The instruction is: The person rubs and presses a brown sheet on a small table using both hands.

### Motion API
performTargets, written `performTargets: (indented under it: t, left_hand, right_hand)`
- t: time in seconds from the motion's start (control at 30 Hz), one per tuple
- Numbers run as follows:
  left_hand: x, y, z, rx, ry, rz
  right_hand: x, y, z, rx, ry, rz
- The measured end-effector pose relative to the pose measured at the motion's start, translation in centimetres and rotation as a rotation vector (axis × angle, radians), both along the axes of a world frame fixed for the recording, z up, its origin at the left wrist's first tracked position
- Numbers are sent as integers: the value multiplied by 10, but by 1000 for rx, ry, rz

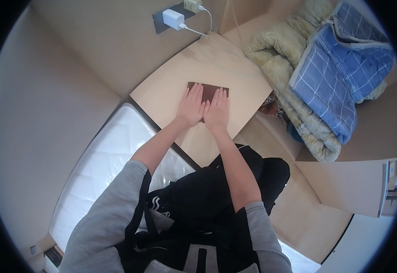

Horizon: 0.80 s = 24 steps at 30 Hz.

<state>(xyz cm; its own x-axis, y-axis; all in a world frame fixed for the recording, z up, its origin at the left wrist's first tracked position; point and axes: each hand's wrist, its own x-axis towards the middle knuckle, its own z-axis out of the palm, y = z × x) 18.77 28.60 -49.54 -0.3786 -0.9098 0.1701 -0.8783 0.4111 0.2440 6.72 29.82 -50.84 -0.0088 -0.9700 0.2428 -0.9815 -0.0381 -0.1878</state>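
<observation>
A brown, flat, roughly square sheet [211,92] lies on the pale wooden tabletop [162,91]; whether it is paper or cloth I cannot tell. My left hand [191,105] rests flat on its left part, fingers stretched forward. On the right part lies my right hand [217,108], also flat with fingers extended. The two hands touch or nearly touch at the thumbs. Between the fingers the middle of the sheet shows, and its near part is mostly hidden under the palms.
White chargers [173,19] with cables sit in a wall socket behind the tabletop. A blue checked quilt [321,68] and a yellowish quilt [275,45] are heaped on the right. A plastic-wrapped white mattress [112,145] is at the left, below the table edge.
</observation>
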Motion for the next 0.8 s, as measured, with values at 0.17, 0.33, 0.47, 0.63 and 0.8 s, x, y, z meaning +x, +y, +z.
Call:
performTargets:
  t: [0.17, 0.33, 0.47, 0.63, 0.8]
  left_hand:
    - [6, 27, -1, 5, 11, -14]
    - [10, 71, -2, -7, 56, -45]
    - [10, 91, -5, 5, 54, -6]
    - [9, 94, -1, 44, 64, -5]
    - [12, 76, 0, 31, 36, -35]
  right_hand:
    - [1, 30, 5, 17, -13, 27]
    - [1, 73, 0, -34, 11, 82]
    - [1, 89, -2, -27, -5, 89]
    - [3, 91, 2, 19, -16, 70]
    - [8, 80, 1, 0, -50, 65]
